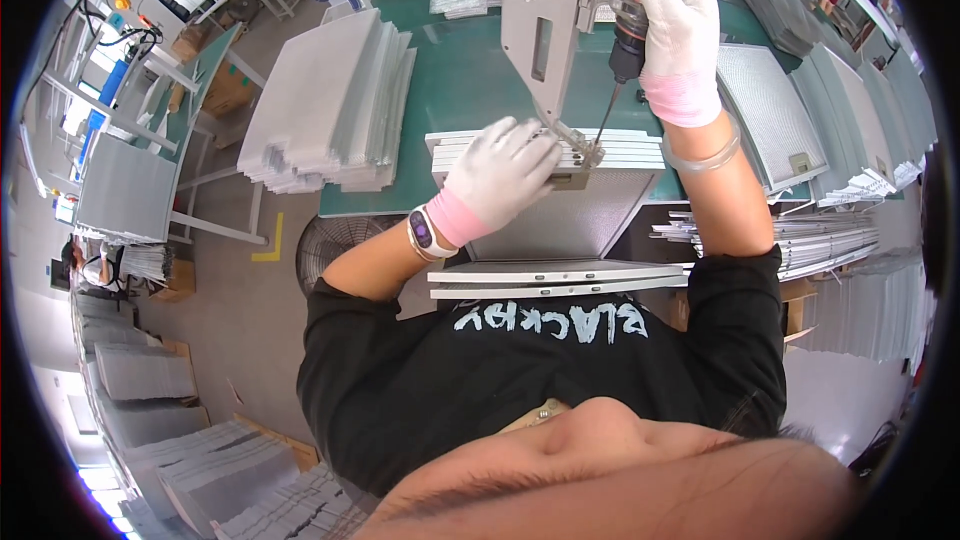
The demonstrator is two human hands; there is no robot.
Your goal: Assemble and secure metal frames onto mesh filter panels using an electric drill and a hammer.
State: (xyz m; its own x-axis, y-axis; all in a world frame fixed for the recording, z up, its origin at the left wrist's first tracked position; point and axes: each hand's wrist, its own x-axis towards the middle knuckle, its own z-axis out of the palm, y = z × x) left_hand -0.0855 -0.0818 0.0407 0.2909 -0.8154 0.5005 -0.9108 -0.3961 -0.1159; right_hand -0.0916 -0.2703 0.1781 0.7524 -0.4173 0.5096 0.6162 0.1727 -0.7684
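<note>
- The right hand, in a white glove, is closed around the grip of a powered screwdriver. The tool hangs nearly upright, and its bit slants down toward the work.
- The left hand, also gloved, lies on a small metal latch. Its fingers are curled and press down on the part; a full pinch cannot be confirmed.
- The latch sits at the far edge of a mesh panel. The panel lies at the near edge of the green worktop, in front of the person, on top of a stack of like panels.
- The bit tip meets the latch just beside the left fingertips.
- A grey bracket stands on the worktop behind the panel.
- More panel stacks overhang the left edge of the worktop; others lie at the right edge.
- Recommended practice, as a judgement:
  - Keep the bit in line with the fastener; a slanted bit is likely to slip off.
  - Hold the latch flat and square to the panel edge while driving.
  - Keep the left fingertips clear of the bit tip.
  - Apply steady downward pressure; the thin mesh is likely to dent under a slip.
</note>
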